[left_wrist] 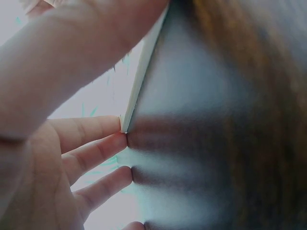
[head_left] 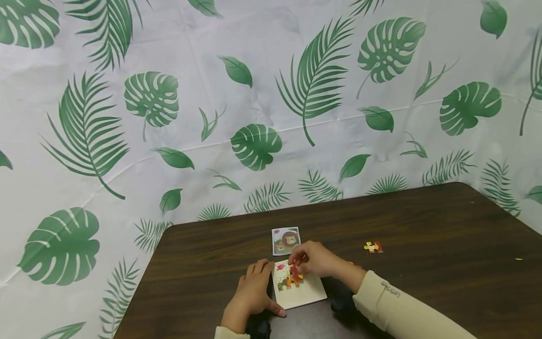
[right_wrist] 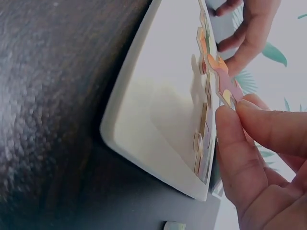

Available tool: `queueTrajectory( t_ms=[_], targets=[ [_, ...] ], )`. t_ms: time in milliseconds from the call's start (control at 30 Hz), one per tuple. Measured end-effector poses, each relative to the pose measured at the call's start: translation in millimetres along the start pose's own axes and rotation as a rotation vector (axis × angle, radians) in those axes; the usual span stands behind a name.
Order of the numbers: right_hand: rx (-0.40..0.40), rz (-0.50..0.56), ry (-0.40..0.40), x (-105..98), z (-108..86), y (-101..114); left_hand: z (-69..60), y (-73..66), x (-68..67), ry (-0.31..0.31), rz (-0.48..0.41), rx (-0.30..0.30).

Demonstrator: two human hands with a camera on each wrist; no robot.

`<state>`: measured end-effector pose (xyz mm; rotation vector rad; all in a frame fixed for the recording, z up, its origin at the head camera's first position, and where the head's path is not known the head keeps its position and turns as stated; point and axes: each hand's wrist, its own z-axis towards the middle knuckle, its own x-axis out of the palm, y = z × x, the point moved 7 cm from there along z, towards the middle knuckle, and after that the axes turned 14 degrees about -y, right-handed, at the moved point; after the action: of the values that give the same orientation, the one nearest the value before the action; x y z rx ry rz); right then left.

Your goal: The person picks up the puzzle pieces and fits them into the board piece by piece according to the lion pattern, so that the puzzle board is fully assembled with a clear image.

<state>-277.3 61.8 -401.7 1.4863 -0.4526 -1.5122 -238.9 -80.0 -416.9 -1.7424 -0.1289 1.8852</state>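
A cream puzzle board [head_left: 304, 295] lies on the table, with several joined picture pieces on its far left part. My left hand [head_left: 252, 291] rests at the board's left side, its fingers extended and spread. In the left wrist view, its index fingertip [left_wrist: 115, 123] touches the far corner of the board. My right hand [head_left: 317, 260] pinches a reddish jigsaw piece [right_wrist: 225, 85] between thumb and fingers. That piece is tilted just above the pieces on the board; whether it touches them I cannot tell.
Beyond the board lies a picture card [head_left: 290, 239] with a lion. A loose jigsaw piece [head_left: 373, 247] lies to the right on the dark wooden table [head_left: 423, 235]. Another piece shows partly beside the right wrist. Behind the table hangs a leaf-patterned cloth [head_left: 203, 94].
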Motion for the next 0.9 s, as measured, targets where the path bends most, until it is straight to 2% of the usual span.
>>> queueTrajectory(
  t_ms=[600,900],
  targets=[
    [-0.019,-0.046,0.003,7.2,-2.2,2.3,-0.6,-0.1,0.5,-0.002,0.002,0.003],
    [-0.025,-0.095,-0.062,6.4,-1.3,5.2,-0.1,0.2,0.2,-0.007,0.003,0.003]
  ],
)
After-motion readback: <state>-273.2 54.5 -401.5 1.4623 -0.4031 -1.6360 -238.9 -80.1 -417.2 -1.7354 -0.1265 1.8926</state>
